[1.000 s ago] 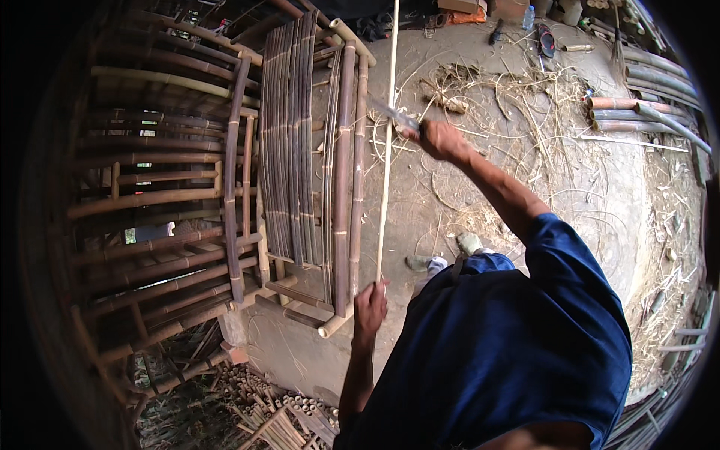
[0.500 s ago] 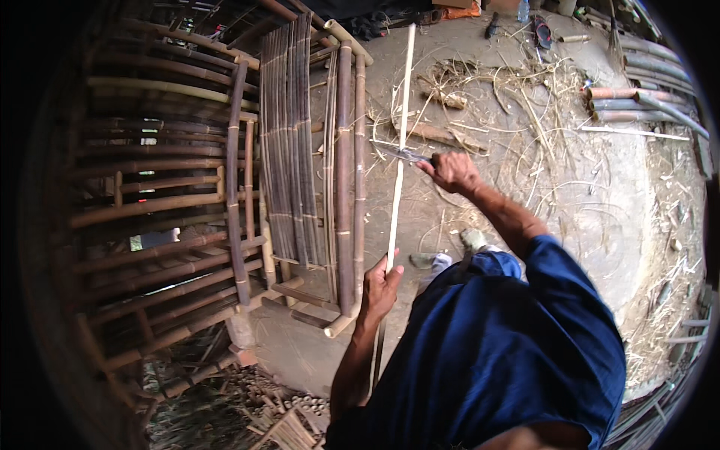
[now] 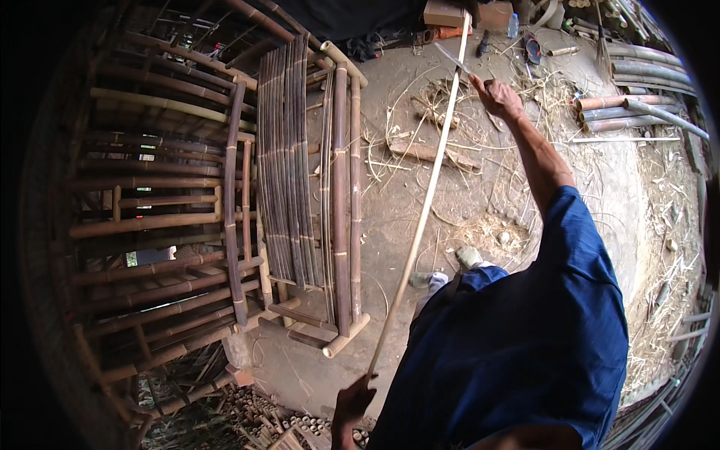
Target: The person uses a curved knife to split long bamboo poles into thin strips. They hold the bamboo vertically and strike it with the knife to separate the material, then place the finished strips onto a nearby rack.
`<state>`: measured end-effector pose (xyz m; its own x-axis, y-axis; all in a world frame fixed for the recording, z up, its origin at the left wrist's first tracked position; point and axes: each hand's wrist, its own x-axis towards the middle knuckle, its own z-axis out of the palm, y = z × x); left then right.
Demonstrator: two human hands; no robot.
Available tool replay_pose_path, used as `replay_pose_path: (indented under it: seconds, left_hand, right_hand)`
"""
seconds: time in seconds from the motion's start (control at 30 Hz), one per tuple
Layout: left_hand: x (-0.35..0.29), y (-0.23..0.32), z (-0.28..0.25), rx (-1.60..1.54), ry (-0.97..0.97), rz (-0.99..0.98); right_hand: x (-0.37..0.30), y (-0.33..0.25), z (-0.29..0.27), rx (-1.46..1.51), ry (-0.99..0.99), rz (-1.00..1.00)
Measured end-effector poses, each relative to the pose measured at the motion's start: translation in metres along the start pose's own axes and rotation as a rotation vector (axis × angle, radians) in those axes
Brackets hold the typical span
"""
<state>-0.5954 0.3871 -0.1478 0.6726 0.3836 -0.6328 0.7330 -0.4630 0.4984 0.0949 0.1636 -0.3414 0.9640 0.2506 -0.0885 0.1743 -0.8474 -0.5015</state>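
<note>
1. The long pale bamboo strip (image 3: 424,202) runs in a slanted line from the bottom centre of the view up towards the top, above the dirt floor (image 3: 390,217), just right of the dark slatted bamboo frame (image 3: 311,187).
2. The left hand (image 3: 352,401) is closed round the lower end of the strip, near the bottom edge of the view, with the dark forearm coming up from below.
3. The right hand (image 3: 496,96) is raised at the end of an outstretched arm and grips the handle of a slim metal blade (image 3: 452,58), whose tip points up and left, reaching the upper part of the strip; whether it touches the strip cannot be told.
4. The person wears a blue short-sleeved shirt (image 3: 517,345); a foot in a pale sandal (image 3: 469,257) stands on the floor just right of the strip.
5. To the left stands a stack of dark bamboo furniture frames (image 3: 157,225).
6. Pale shavings and straw-like scraps (image 3: 450,97) litter the floor near the raised hand.
7. Thick bamboo poles (image 3: 637,105) lie at the upper right, well apart from the strip.
</note>
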Motion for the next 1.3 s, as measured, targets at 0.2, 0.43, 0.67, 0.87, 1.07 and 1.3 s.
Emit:
replay_pose_path:
  seconds: [0.2,0.43,0.67,0.87,1.07,1.3]
  left_hand:
    - [0.013,0.011,-0.014,-0.230,-0.353,-0.120]
    - [0.177,0.081,0.017,-0.292,-0.078,0.339]
    - [0.243,0.120,0.029,-0.719,-0.087,0.198]
    - [0.225,0.131,0.032,-0.734,-0.007,0.138]
    - [0.171,0.106,0.038,-0.456,0.130,0.344]
    - [0.068,0.073,0.044,-0.532,0.020,0.188]
  right_hand:
    - [-0.041,-0.057,0.020,1.453,-0.168,0.332]
    - [-0.101,-0.119,0.070,1.615,-0.277,0.433]
    - [-0.156,-0.130,0.072,0.277,-0.186,-0.228]
    - [-0.261,-0.139,0.056,0.108,-0.249,-0.739]
    - [-0.169,-0.136,0.064,-0.037,-0.266,-0.370]
    - [-0.141,-0.109,0.040,-0.048,0.137,-0.677]
